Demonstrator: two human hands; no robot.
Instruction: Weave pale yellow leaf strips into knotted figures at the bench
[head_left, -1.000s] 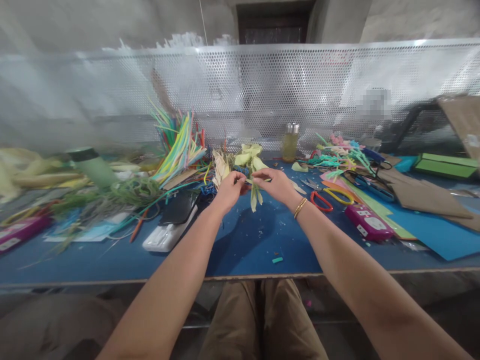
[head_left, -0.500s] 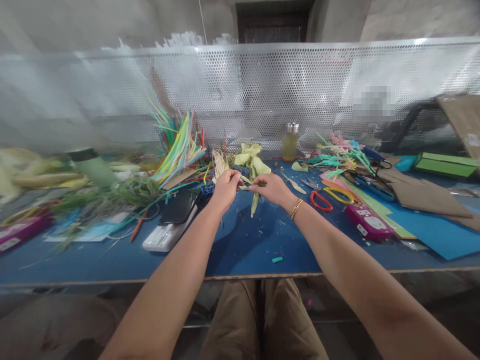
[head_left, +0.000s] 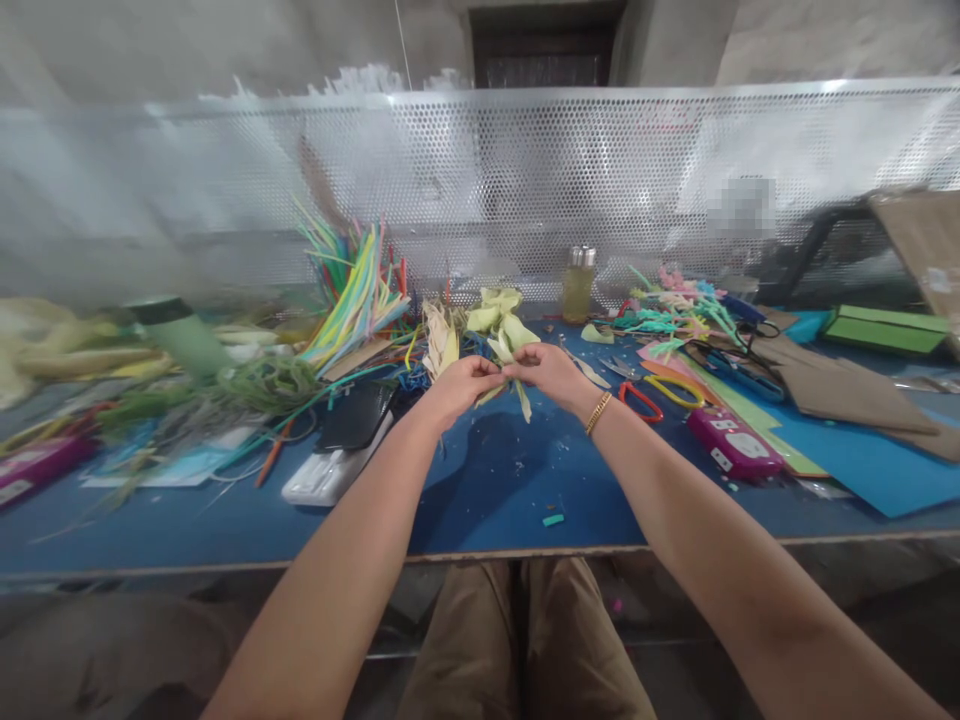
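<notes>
My left hand (head_left: 466,385) and my right hand (head_left: 551,370) meet over the blue table, thumbs and forefingers pinched together on a pale green corn husk strip (head_left: 523,402). Its ends stick out below the fingertips; the middle is hidden by them. Just behind the hands lies a bunch of pale yellow-green husk pieces (head_left: 496,312), and I cannot tell whether it joins the strip. Dry tan husks (head_left: 439,340) stand to the left of it. A gold bracelet (head_left: 598,412) circles my right wrist.
Red-handled scissors (head_left: 641,402), yellow-handled scissors (head_left: 676,390) and a magenta box (head_left: 733,443) lie to the right. Left are a black phone (head_left: 356,418) on a white case (head_left: 319,480), coloured pipe cleaners (head_left: 356,295) and a green bottle (head_left: 176,338). A glass jar (head_left: 579,288) stands behind.
My hands have come together, so the fingertips now touch where the strip showed between them before. The hanging end of the husk has shifted slightly right and up.
</notes>
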